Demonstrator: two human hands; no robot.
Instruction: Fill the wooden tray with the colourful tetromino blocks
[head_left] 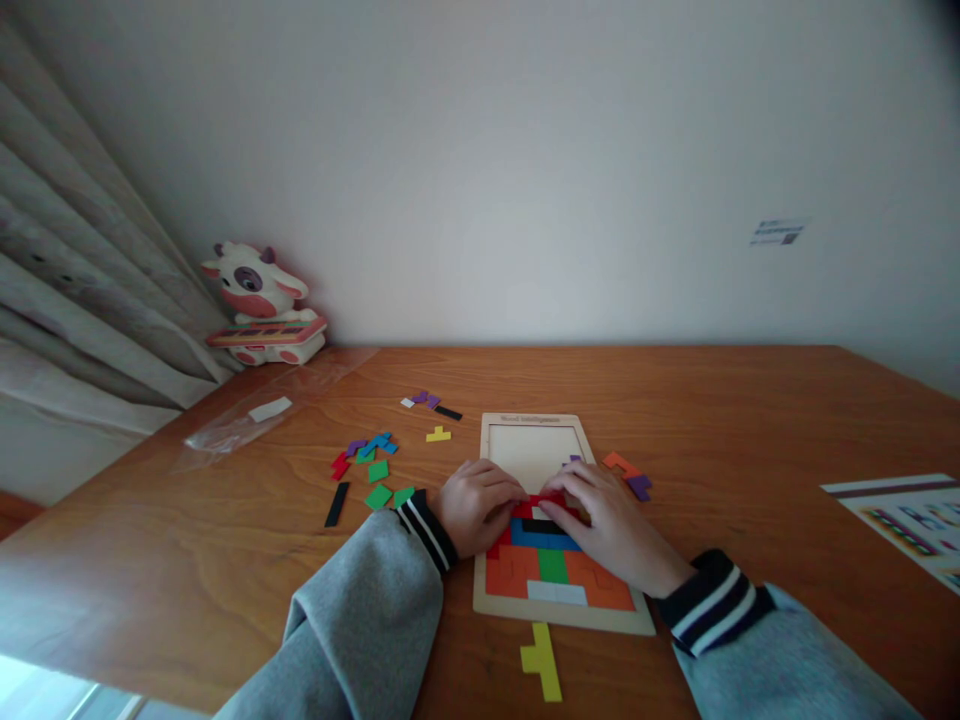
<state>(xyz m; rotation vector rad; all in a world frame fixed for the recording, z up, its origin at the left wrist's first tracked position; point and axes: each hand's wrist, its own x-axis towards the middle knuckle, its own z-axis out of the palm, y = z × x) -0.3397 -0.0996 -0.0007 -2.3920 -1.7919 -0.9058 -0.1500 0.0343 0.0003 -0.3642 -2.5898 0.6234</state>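
A wooden puzzle board (564, 622) lies on the table, its lower half filled with flat orange, green, blue, black, white and red pieces. Over its left side, my left hand (481, 508) bends its fingers, the tips pressed on a red puzzle piece (527, 509) in the middle of the board. From the right, my right hand (604, 515) pinches at the same red area with thumb and fingers, hiding part of it. A purple piece (574, 459) shows just behind the right fingers. Bare wood (529, 448) is visible in the board's upper part.
Loose pieces lie left of the board, among them a black bar (337, 504) and a green square (379, 497). A yellow piece (541, 662) lies in front, an orange piece (621, 464) at right. Farther out are a plastic bag (247, 415), a cow toy (262, 305) and a printed sheet (907, 520).
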